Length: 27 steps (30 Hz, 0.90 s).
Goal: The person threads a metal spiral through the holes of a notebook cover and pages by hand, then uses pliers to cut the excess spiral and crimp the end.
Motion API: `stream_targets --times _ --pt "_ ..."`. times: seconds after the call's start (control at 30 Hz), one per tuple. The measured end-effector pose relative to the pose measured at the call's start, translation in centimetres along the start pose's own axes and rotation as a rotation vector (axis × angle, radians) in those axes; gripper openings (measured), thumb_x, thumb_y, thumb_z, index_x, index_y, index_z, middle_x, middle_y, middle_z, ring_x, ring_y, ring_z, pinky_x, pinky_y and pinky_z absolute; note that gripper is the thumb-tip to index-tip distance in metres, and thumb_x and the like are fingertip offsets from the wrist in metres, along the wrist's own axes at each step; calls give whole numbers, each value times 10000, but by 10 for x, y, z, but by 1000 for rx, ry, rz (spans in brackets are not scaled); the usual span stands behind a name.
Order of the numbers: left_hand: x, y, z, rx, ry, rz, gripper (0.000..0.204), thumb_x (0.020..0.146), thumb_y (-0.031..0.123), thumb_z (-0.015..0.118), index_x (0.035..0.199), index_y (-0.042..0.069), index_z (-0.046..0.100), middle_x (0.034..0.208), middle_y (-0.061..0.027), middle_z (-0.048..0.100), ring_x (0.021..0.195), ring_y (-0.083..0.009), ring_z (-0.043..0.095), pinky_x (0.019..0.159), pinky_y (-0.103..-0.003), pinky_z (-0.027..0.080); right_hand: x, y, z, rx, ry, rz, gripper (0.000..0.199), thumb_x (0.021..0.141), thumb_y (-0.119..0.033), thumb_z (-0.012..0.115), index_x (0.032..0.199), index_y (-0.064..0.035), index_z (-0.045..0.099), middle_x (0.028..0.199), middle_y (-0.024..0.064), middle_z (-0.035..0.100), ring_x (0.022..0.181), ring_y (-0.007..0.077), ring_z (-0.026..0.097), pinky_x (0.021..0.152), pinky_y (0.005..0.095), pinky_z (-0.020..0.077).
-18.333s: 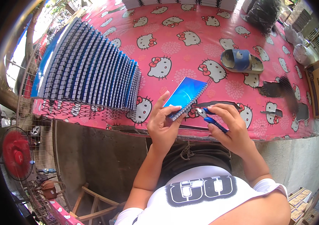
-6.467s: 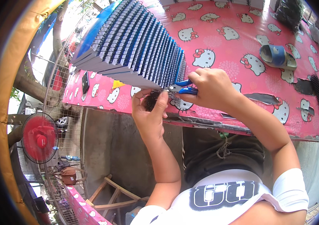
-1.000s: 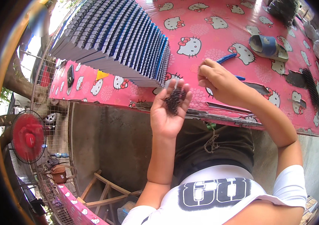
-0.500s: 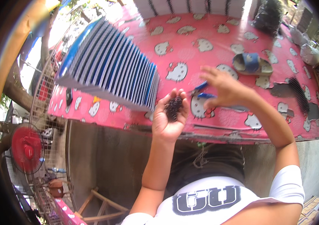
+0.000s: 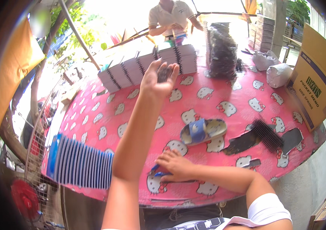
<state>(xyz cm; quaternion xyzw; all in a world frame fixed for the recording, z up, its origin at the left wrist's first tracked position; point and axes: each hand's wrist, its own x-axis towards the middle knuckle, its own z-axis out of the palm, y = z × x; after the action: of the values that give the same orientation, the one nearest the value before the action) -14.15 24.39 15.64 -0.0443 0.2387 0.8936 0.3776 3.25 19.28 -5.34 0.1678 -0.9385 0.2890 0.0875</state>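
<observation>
My left hand [image 5: 159,82] is raised over the far side of the table, its fingers cupped round a clump of small dark wire pieces [image 5: 164,74]. The single pieces are too small to make out. Beyond it, close in the view, stands a row of white paper pads [image 5: 132,69] with black spiral bindings. My right hand [image 5: 176,165] lies low on the table, with fingers and thumb closing round the blue handles of a pliers-like tool [image 5: 159,174]. Its far end is hidden by the hand. A stack of blue-and-white pads [image 5: 80,163] stands left of my left forearm.
A blue slipper [image 5: 203,131] lies beyond my right hand, and a black spiral coil bundle [image 5: 268,136] to its right. A plastic-wrapped dark bundle [image 5: 221,50] and a cardboard box [image 5: 316,80] stand farther off. Across the pink table [image 5: 193,191] is another person [image 5: 170,19].
The view has tilted up, showing the far side and another person. My left hand has reached forward with the dark clump. My right hand has come down onto the blue-handled tool.
</observation>
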Motion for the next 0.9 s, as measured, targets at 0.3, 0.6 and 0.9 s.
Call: stream_targets --times 0.3,0.6,0.9 --pt "241 -56 184 1087 -683 553 256 830 27 688 1071 -18 612 952 -118 656 891 -240 633 780 -340 577 0 -11 9 245 5 -88 725 736 -333 756 1313 -21 448 1301 153 459 1298 325 378 1095 529 244" --pt "276 -141 240 2236 -608 745 359 633 382 793 835 87 768 865 -93 720 877 -168 670 819 -259 523 -7 8 6 326 -6 -62 693 703 -285 766 1260 6 472 1290 154 463 1305 315 363 1116 490 238" --pt "240 -162 204 2540 -1154 944 396 731 414 732 993 116 742 1225 -185 595 1200 -324 522 1024 -695 243 -9 11 4 367 57 -47 706 669 -204 775 1264 13 463 1285 164 464 1314 336 364 1119 495 239"
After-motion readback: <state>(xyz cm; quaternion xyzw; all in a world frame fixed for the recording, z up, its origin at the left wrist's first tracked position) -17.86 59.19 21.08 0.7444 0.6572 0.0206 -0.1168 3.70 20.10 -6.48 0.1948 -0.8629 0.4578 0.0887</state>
